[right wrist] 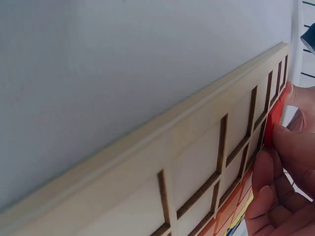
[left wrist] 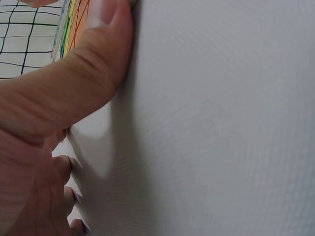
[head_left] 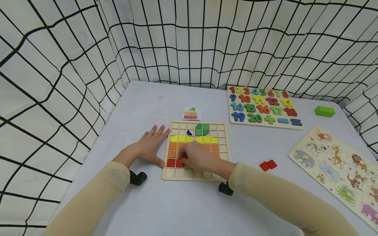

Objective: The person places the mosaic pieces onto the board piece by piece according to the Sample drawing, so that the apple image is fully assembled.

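A wooden grid board [head_left: 189, 176] lies on the table with coloured tiles in its cells. My right hand [head_left: 198, 156] is over the middle of it, fingers curled, thumb and fingers pinching a red square tile [right wrist: 270, 129] at a cell in the red row. Another red tile [head_left: 170, 163] sits in the cell to the left. My left hand [head_left: 150, 146] lies spread at the board's left edge, its thumb against the rim. Orange tiles [head_left: 172, 154], yellow pieces [head_left: 178, 139], a small blue piece [head_left: 189, 132] and green pieces [head_left: 202, 129] fill cells higher up.
Two loose red tiles [head_left: 268, 165] lie right of the board. A small pattern card [head_left: 191, 113] is just behind it. Further right are a number puzzle [head_left: 265, 108], an animal puzzle [head_left: 336, 170] and a green block [head_left: 325, 111]. Black netting [head_left: 203, 50] surrounds the table.
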`<state>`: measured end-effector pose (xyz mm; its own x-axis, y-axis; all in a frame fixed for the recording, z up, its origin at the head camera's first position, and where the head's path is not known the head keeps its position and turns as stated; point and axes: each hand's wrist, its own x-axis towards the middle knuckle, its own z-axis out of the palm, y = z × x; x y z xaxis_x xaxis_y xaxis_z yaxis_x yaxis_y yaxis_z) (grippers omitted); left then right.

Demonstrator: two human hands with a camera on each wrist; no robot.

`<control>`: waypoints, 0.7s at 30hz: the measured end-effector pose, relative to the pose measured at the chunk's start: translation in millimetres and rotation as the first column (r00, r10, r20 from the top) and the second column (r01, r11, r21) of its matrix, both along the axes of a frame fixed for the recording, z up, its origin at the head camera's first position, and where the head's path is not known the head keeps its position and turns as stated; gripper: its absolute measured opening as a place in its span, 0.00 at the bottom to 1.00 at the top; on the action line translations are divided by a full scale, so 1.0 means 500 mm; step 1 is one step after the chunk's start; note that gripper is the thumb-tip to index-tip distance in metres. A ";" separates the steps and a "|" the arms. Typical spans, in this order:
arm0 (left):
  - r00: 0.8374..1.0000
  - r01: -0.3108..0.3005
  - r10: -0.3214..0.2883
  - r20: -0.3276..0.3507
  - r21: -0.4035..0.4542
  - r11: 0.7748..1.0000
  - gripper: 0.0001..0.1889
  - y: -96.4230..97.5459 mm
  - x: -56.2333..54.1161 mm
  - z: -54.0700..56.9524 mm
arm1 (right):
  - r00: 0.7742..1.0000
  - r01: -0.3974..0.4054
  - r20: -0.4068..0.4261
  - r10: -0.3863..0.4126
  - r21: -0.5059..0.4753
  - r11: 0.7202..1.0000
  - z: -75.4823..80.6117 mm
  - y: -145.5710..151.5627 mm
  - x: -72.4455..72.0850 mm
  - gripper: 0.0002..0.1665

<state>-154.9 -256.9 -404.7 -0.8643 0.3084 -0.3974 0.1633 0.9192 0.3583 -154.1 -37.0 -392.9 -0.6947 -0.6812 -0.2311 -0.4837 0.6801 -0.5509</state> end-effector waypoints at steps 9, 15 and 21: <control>1.000 -0.001 0.001 0.000 0.005 1.000 0.70 -0.001 0.001 -0.003 | 0.997 -0.042 -0.061 0.044 0.031 0.999 -0.006 -0.004 0.002 0.03; 1.000 -0.009 0.009 0.006 0.018 1.000 0.70 -0.001 0.003 -0.008 | 0.998 -0.004 -0.061 0.003 -0.020 1.000 0.003 0.032 0.004 0.01; 1.000 0.001 -0.001 -0.008 -0.003 1.000 0.71 -0.002 -0.001 -0.015 | 0.995 0.084 -0.051 -0.085 -0.018 0.996 0.018 0.161 -0.017 0.06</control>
